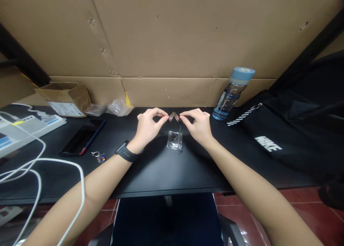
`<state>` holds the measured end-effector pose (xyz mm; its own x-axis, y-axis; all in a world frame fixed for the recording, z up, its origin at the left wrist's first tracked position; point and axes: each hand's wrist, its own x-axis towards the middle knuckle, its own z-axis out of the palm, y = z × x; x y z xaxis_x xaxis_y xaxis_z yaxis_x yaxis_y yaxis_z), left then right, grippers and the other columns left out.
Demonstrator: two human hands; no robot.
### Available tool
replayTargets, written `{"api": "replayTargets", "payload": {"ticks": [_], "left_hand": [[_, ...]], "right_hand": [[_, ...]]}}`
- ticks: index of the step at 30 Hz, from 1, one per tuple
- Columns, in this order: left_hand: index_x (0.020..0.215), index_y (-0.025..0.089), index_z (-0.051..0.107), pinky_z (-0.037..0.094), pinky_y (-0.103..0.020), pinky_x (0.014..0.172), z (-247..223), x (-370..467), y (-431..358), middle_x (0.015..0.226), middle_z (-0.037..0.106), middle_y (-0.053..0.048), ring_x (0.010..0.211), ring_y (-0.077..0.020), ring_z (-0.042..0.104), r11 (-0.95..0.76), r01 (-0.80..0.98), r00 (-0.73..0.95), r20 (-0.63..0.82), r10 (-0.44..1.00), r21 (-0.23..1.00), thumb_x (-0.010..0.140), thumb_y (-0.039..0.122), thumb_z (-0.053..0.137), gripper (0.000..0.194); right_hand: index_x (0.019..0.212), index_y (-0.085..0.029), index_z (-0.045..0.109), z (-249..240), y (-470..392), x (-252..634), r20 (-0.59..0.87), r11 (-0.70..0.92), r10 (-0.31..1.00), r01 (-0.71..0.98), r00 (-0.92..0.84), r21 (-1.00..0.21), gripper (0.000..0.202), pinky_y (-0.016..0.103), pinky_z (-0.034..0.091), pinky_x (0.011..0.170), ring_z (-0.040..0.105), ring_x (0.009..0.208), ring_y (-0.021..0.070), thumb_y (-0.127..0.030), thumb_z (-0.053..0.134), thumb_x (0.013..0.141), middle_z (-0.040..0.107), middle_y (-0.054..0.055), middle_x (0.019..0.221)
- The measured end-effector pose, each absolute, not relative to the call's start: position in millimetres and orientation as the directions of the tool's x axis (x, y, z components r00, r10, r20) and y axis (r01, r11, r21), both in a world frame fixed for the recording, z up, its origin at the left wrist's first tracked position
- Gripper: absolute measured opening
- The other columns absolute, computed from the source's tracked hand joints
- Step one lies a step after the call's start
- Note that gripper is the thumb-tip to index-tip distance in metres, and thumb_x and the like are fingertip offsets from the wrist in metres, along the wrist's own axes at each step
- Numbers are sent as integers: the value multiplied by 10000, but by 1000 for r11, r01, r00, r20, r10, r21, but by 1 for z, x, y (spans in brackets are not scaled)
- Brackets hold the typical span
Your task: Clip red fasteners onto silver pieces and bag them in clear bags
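Above the black table (158, 170), my left hand (149, 126) pinches the left side of a small dark object with reddish edges (174, 117). On its right side, the thumb and forefinger of my right hand (199, 126) are closed on the same object. Its two halves meet at an angle in the middle; what it is cannot be made out. Just below it on the table lies a small clear plastic packet (174, 141), touched by neither hand. A dark watch is on my left wrist.
A blue-capped bottle (231, 95) and a black bag (290, 131) stand at the right. At the left are an open cardboard box (67, 97), crumpled plastic (119, 107), a phone (80, 136), a keychain (99, 157) and white cables (53, 160) crossing over my left forearm.
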<state>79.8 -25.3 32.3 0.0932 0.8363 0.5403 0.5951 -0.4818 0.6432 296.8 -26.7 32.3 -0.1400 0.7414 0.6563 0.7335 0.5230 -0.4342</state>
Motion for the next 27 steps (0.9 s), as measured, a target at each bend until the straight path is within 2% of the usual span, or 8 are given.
{"api": "replayTargets", "payload": {"ticks": [5,10,13,19,27], "left_hand": [[864,206,767,549,-378,953,29,85,-24,960,809,-48,945,-237,767,-488,395,46,514,857,778,856,349,788,145],[862,161,766,584,-374,935,29,92,-29,1056,804,-107,973,-255,780,-432,161,29,433,901,887,809,369,842,228],[867,151,758,594,-383,935,28,95,-31,1033,804,-115,972,-256,778,-401,72,13,401,916,913,789,381,863,265],[886,148,750,592,-394,941,25,95,-31,963,805,-106,935,-244,774,-329,-35,-1,329,944,944,758,384,881,299],[864,157,750,583,-405,947,24,93,-32,952,810,-106,957,-261,774,-286,-46,11,286,958,957,738,411,902,321]], "right_hand": [[946,-275,784,35,-35,290,655,540,749,662,-97,-519,123,440,421,925,696,962,255,-332,679,974,815,22,1004],[918,-276,786,36,-43,284,672,589,728,624,-133,-515,81,441,430,920,708,946,249,-303,716,948,815,12,972],[982,-296,800,34,-44,284,686,598,716,619,-129,-509,98,453,429,925,712,952,252,-324,710,957,819,14,1011],[1133,-351,804,30,-44,283,696,641,694,599,-184,-481,235,461,433,925,709,991,243,-255,643,991,818,10,1072],[1317,-348,727,30,-43,289,659,697,672,591,-338,-407,439,418,461,861,699,1040,248,-212,731,901,756,38,1249]]}}
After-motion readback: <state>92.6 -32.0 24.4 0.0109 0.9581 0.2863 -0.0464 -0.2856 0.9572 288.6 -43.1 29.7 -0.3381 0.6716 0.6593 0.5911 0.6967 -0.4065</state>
